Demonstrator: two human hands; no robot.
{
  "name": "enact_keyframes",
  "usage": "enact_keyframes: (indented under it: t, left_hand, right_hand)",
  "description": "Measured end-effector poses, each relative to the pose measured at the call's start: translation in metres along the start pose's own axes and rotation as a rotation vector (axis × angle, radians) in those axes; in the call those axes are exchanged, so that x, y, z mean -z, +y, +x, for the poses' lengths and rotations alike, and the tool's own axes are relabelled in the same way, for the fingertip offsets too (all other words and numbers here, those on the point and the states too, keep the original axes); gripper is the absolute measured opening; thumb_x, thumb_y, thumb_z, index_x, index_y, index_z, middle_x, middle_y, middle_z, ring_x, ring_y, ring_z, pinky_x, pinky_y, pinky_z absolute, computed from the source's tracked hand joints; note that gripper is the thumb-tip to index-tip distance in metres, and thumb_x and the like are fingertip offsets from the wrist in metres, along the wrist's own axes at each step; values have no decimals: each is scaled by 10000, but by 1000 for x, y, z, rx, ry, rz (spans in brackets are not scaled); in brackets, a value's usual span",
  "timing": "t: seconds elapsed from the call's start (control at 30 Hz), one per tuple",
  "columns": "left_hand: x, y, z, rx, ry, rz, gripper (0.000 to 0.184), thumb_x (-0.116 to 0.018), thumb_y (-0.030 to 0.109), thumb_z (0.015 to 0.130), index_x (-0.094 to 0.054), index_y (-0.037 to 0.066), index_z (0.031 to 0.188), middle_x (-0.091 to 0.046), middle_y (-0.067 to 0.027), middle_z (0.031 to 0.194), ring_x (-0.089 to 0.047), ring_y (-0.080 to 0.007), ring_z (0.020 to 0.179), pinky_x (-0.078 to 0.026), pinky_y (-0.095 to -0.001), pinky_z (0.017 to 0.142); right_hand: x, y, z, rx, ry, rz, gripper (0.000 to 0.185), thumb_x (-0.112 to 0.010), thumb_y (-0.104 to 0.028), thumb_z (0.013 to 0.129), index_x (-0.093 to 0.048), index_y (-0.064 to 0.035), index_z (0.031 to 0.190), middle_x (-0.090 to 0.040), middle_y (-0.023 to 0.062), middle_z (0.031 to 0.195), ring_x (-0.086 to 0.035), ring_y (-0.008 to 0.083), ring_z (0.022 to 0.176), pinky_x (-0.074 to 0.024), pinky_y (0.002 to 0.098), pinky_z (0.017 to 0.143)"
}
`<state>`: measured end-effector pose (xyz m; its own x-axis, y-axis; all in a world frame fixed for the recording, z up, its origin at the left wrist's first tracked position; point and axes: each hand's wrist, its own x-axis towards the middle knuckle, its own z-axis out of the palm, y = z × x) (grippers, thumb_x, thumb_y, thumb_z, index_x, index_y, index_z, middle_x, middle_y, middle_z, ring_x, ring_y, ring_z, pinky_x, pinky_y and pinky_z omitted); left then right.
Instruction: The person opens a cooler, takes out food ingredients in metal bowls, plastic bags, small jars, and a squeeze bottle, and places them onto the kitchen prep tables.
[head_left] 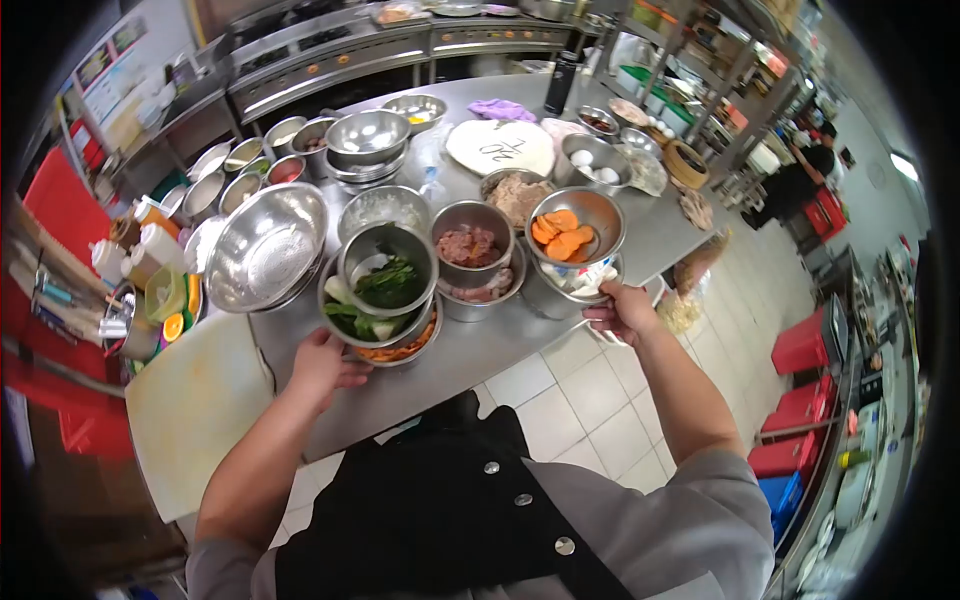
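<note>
My left hand (325,368) is at the lower left of a stack of metal bowls, its fingers curled along the bottom bowl's side. That bowl holds orange shreds (402,350). Above are a bowl with pale-stemmed greens (365,322) and one with dark leafy greens (388,284). My right hand (622,312) grips the edge of a metal bowl (553,296) with white contents, thumb at the rim. Resting on top is a bowl of orange carrot slices (563,238). Between the hands, a bowl of reddish meat chunks (470,248) sits over another of pale meat (487,290).
A large tilted metal bowl (266,245) and several smaller bowls crowd the left. A cutting board (195,405) lies at the near left. Behind are a white marked lid (500,148), eggs (594,168) and a black bottle (562,82). A person (805,170) stands far right.
</note>
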<state>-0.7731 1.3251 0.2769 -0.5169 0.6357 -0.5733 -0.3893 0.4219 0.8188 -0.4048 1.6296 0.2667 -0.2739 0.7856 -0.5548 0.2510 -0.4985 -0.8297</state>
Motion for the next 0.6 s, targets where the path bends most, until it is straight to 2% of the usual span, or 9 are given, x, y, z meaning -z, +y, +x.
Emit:
enact_keyframes:
  t: [0.03, 0.13, 0.17, 0.27, 0.4, 0.43, 0.5, 0.57, 0.6]
  left_hand:
    - [-4, -2, 1, -5, -4, -12, 364, -479, 281, 1014, -437, -3, 1237, -596, -166, 1127, -706, -281, 805, -588, -333, 596]
    - [-9, -12, 4, -40, 34, -89, 389, -513, 298, 1002, -437, -6, 1233, -584, -161, 1140, -705, -284, 836, -589, -337, 611]
    - [-9, -13, 2, -28, 57, -115, 397, -557, 302, 981, -458, -6, 1209, -579, -148, 1144, -703, -286, 863, -586, -344, 617]
    - [-4, -16, -16, -73, 59, -127, 375, -575, 291, 969, -481, -6, 1177, -580, -129, 1130, -700, -290, 890, -581, -342, 623]
    - [33, -39, -70, -10, -78, -66, 278, -584, 279, 966, -539, 45, 1110, -611, -85, 1070, -695, -244, 916, -565, -350, 695]
    - [49, -57, -85, -23, -131, -82, 254, -554, 282, 982, -529, 52, 1088, -639, -127, 1154, -692, -265, 949, -570, -370, 733]
    - [72, -88, -115, -9, -77, -50, 249, -546, 280, 988, -536, 50, 1085, -642, -119, 1154, -686, -253, 965, -567, -368, 751]
    - [96, -117, -146, 24, 1, -1, 257, -538, 287, 994, -554, 46, 1084, -646, -106, 1151, -676, -223, 974, -559, -359, 777]
    - [111, -137, -159, 51, 50, -19, 261, -539, 287, 993, -556, 44, 1087, -646, -104, 1150, -675, -215, 965, -557, -350, 775]
  right_hand:
    - [1, -4, 12, -6, -31, -49, 354, -496, -282, 965, -577, 34, 1103, -654, 142, 934, -698, 243, 763, -581, 359, 584]
    - [-12, -22, 29, -20, -69, -25, 334, -504, -300, 966, -583, 11, 1058, -640, 120, 891, -692, 243, 747, -579, 384, 639]
    - [-14, -22, 38, 1, -74, -40, 351, -481, -352, 979, -582, -16, 999, -633, 107, 859, -686, 248, 751, -569, 405, 667]
    - [-17, -24, 31, 40, -46, 68, 423, -438, -425, 993, -577, -29, 949, -633, 100, 837, -684, 253, 770, -558, 402, 653]
    - [-5, 50, 28, 135, -38, 269, 478, -395, -520, 997, -528, -100, 812, -677, 116, 915, -677, 257, 763, -515, 372, 602]
    - [-17, 67, 8, 189, -38, 201, 476, -412, -525, 992, -529, -107, 796, -682, 113, 910, -676, 246, 737, -511, 350, 588]
    - [-39, 111, -21, 161, -106, -11, 494, -439, -544, 983, -584, -83, 880, -670, 103, 843, -667, 234, 707, -541, 362, 626]
    - [-75, 154, -47, 67, -192, -155, 437, -475, -476, 978, -573, -53, 930, -669, 117, 889, -672, 229, 692, -554, 345, 586]
    - [-103, 163, -72, 69, -317, -254, 339, -473, -361, 992, -571, -37, 962, -676, 135, 910, -685, 222, 695, -558, 335, 577]
